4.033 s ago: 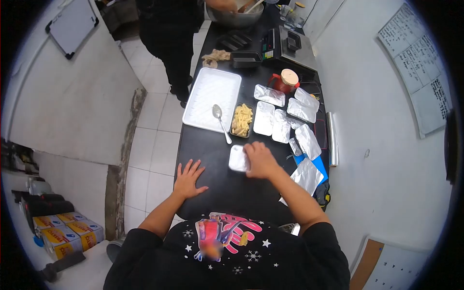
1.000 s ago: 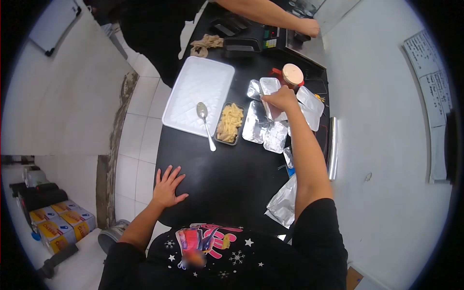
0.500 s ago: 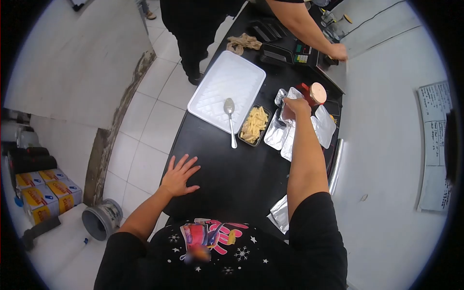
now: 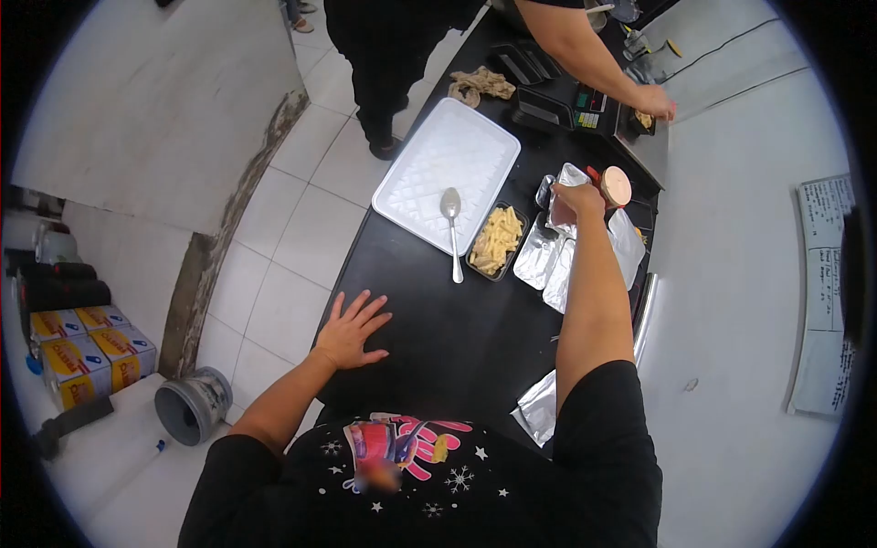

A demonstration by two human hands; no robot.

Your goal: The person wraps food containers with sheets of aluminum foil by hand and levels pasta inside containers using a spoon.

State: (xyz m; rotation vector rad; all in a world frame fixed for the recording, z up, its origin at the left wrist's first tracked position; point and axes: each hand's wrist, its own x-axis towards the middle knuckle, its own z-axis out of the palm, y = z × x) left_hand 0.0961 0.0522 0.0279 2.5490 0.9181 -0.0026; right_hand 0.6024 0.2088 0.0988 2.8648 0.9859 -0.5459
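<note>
The right hand [image 4: 579, 197] is wrapped around a foil-topped box [image 4: 563, 218], with the thumb on its left side. The box is right under that hand, close to the red jug [image 4: 615, 186], its long side pointing away from the person. The left hand [image 4: 351, 339] is far from it, lying flat on the black desk [image 4: 437, 342], fingers spread, holding nothing.

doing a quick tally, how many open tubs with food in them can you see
2: one pasta tub beside the white tray, one small tub on the scale at far right. Others may be hidden.
</note>
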